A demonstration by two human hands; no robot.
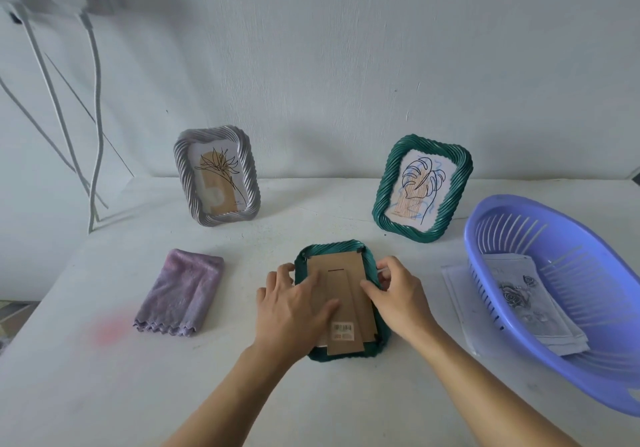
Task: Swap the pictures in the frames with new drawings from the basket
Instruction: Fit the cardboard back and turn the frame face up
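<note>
Pressure from the left hand (294,304), fingers flat on the cardboard backing (337,263), pins the face-down green frame (332,244) to the worktop (104,377) directly under both hands. The right hand (398,294) curls its fingers over the frame's right rim, thumb on the backing, probably working a retaining tab. Best to turn each tab fully aside before lifting the backing, keeping the left palm steady so the frame cannot skid. New drawings (519,294) wait in the basket (468,238), right of the right hand.
</note>
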